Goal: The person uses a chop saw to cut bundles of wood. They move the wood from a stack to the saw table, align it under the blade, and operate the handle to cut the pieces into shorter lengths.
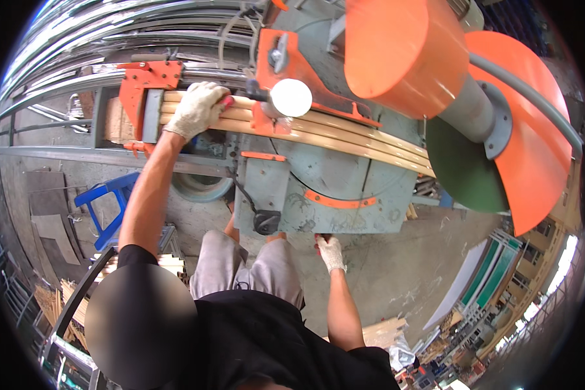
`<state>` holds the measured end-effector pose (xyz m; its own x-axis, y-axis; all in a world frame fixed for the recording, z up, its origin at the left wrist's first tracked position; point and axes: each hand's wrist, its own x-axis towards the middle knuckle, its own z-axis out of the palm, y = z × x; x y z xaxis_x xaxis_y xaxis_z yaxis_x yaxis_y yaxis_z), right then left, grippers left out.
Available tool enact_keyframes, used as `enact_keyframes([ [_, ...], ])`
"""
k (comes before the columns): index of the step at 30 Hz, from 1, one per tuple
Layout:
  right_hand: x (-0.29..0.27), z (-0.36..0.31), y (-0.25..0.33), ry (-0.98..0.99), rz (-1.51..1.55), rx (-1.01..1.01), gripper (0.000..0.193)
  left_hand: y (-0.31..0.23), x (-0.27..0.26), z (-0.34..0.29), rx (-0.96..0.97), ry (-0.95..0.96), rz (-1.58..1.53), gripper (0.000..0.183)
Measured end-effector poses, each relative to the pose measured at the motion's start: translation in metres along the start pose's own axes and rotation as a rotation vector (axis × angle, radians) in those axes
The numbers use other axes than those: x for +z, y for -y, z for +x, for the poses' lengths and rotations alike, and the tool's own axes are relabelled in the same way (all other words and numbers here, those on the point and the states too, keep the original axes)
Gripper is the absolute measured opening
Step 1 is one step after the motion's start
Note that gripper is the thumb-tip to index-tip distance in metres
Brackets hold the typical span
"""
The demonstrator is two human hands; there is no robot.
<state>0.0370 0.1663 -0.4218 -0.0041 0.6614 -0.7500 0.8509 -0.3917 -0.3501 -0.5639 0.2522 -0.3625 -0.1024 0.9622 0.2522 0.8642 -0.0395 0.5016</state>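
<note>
Cream strips (pixel 364 143), laid across grey table (pixel 331 174); left hand (pixel 198 112) closed over them, apparently steadying; right hand (pixel 331 254) at table's edge, grip unclear. Next move likely needs firm hold.

Bare top on the near half of the machine table (pixel 344 218), between the long bars (pixel 357 144) and its near edge, gives a passable lane; open floor (pixel 396 266) before that edge, right of the right hand (pixel 331 252). Blocked: bars across the table's middle, white round cap (pixel 291 97) above them, orange housing (pixel 403 58) over its far side, orange guard (pixel 543 136) beyond its right end.
</note>
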Motion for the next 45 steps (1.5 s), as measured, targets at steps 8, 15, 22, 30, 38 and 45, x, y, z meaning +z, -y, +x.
enact_keyframes([
  [8,-0.005,0.015,0.002,0.087,-0.884,-0.2,0.042,0.007,0.012,-0.011,0.01,0.042,0.106,0.013],
  [15,-0.01,0.047,-0.029,-0.124,-1.457,-0.715,0.039,0.005,0.012,-0.005,-0.104,0.072,0.183,0.012],
  [22,-0.073,-0.038,0.09,0.246,-0.967,-0.169,0.042,0.006,0.014,-0.002,-0.057,0.003,0.172,0.015],
  [30,-0.413,-0.332,0.334,-0.685,0.476,-1.105,0.044,0.018,0.018,-0.019,-0.014,-0.061,0.318,0.02],
  [38,-0.514,-0.454,0.465,-0.209,0.844,-1.551,0.053,-0.008,-0.02,-0.131,-0.287,-0.131,0.206,0.06],
  [45,-0.472,-0.455,0.456,-0.373,1.088,-1.818,0.046,-0.151,-0.076,-0.325,-0.394,-0.111,0.076,0.037],
])
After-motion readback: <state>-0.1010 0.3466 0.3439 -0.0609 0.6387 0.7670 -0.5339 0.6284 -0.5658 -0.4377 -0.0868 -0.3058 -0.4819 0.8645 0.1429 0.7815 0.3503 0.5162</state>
